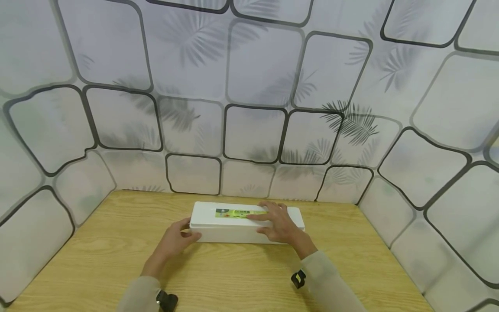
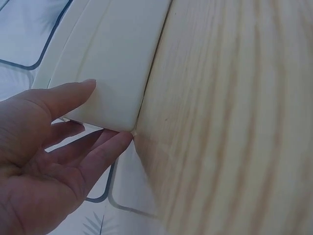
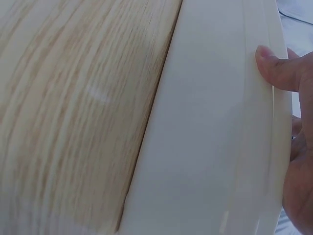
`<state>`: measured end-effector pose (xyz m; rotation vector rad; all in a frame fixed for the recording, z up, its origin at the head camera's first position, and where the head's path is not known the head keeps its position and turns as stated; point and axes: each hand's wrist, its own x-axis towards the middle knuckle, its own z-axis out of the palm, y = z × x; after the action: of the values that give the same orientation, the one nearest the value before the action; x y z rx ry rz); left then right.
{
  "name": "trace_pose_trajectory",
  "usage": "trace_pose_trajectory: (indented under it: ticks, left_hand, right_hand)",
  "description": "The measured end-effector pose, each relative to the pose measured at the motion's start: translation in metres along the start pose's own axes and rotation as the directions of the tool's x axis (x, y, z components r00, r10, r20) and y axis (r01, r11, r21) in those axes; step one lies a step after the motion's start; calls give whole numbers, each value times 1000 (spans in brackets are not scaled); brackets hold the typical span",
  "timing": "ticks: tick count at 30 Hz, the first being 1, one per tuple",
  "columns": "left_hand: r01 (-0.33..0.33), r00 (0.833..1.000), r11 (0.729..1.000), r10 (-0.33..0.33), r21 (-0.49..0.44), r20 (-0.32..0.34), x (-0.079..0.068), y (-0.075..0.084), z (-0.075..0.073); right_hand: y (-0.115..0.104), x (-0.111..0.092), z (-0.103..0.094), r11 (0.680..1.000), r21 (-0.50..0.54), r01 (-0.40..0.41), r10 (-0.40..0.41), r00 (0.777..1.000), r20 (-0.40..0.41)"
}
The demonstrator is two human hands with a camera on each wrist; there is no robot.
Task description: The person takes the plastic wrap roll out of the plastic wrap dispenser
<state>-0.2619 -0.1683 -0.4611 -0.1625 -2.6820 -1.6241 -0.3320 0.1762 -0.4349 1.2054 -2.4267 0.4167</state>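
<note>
Leaf-patterned backdrop (image 1: pixel 253 134) stands behind the wooden desk (image 1: pixel 234 277), on which the white box (image 1: pixel 230 235) lies, its long axis going left to right. The left grip (image 1: pixel 173 240) holds its left end; the right grip (image 1: pixel 280 224), spread wider, holds across the lid (image 1: pixel 203 212), nearer the right end.

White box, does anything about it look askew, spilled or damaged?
Nothing stands out: the white box rests on the table with its lid on, and no spill or damage shows. The right hand covers part of its label.
</note>
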Motion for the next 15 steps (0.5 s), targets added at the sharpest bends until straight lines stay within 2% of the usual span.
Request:
trace_pose_trajectory:
  ticks: [15]
  left_hand:
    - [-13,1000,1000,13,1,3,3,-4,1]
  right_hand:
    - [3,-1,5,989,-74,131,-138,985,-99]
